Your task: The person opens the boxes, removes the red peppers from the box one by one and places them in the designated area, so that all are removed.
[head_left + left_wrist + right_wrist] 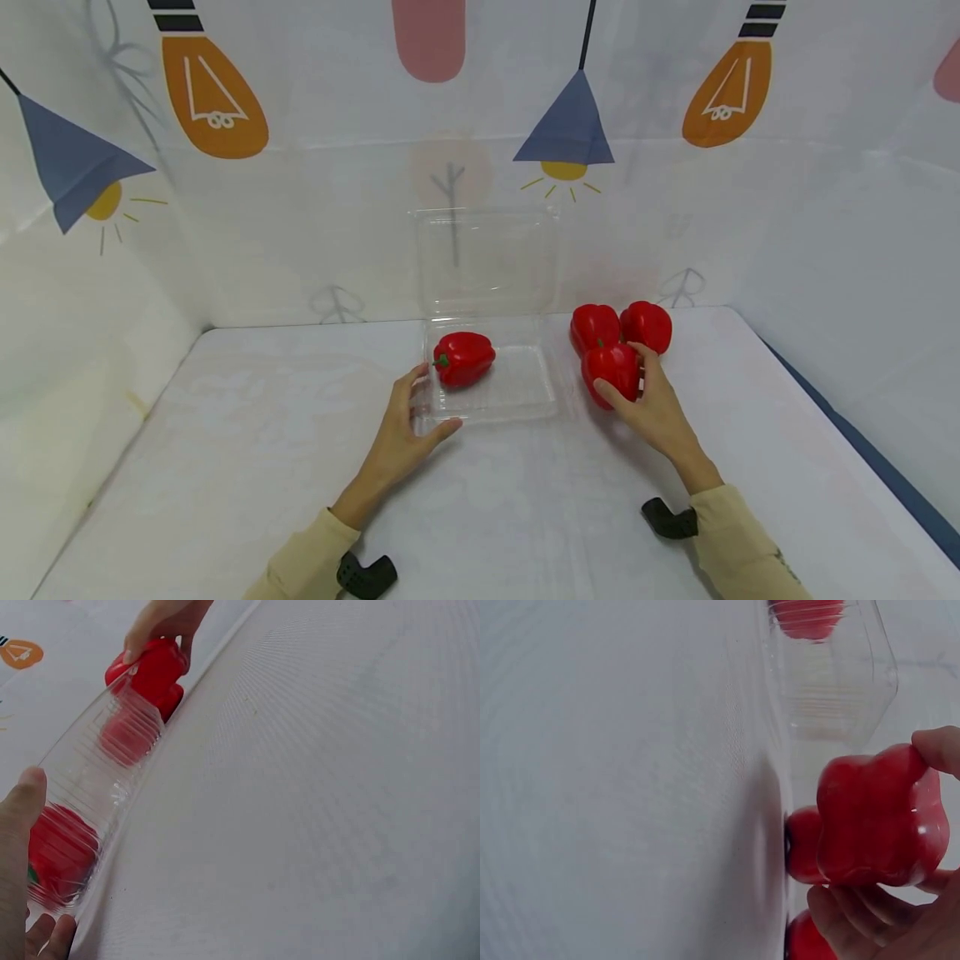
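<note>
A clear plastic clamshell box (pixel 525 383) lies on the table with its lid (pixel 487 258) raised at the back. One red bell pepper (pixel 465 358) lies inside, at the left, its green stem facing left. My left hand (pixel 401 433) holds the box's near left corner, thumb at the front side and fingers at the left side. To the right of the box, my right hand (pixel 656 408) grips another red bell pepper (pixel 877 817) between thumb and fingers, raised off the table. Two more bell peppers, one at left (pixel 592 325) and one at right (pixel 647 325), stand just behind it.
A white sheet covers the table (pixel 495 517). Behind it hangs a white cloth (pixel 337 217) printed with lamps and bulbs, close to the raised lid. More cloth (pixel 855 317) borders the right side.
</note>
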The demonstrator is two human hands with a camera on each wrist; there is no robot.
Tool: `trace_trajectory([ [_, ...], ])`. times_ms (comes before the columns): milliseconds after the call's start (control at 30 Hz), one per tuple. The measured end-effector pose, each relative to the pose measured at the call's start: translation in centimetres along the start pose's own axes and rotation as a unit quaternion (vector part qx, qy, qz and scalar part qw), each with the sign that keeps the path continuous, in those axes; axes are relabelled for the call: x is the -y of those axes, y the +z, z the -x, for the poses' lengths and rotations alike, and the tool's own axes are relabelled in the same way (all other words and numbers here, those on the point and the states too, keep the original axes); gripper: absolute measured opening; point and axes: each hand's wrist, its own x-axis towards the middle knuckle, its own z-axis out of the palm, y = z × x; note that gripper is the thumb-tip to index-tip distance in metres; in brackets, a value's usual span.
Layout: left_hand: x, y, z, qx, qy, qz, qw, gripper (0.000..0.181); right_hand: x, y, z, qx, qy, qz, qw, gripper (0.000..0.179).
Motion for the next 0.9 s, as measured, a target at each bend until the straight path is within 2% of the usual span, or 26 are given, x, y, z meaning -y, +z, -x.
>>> trace_trajectory([
  [333, -0.02, 0.01, 0.04, 0.006, -0.002, 0.015, 0.9999, 0.095, -0.46, -0.32, 0.05, 0.005, 0.024, 0.018, 0.9995, 0.085],
  [433, 0.04, 0.03, 0.01, 0.0, 0.011, 0.015, 0.9998, 0.096, -0.53, -0.4, 0.09, 0.009, 0.033, 0.023, 0.9992, 0.086],
  [667, 0.26, 0.17, -0.01, -0.021, 0.063, 0.017, 0.9977, 0.098, -0.74, -0.34, -0.04, 0.019, 0.044, 0.034, 0.9983, 0.087],
  [800, 0.26, 0.21, 0.08, -0.019, 0.084, 0.023, 0.996, 0.095, -0.83, -0.24, -0.2, 0.022, 0.046, 0.038, 0.9979, 0.088],
  [900, 0.3, 0.29, 0.07, -0.012, 0.087, 0.024, 0.9959, 0.094, -0.79, -0.23, -0.27, 0.027, 0.051, 0.042, 0.9974, 0.089],
])
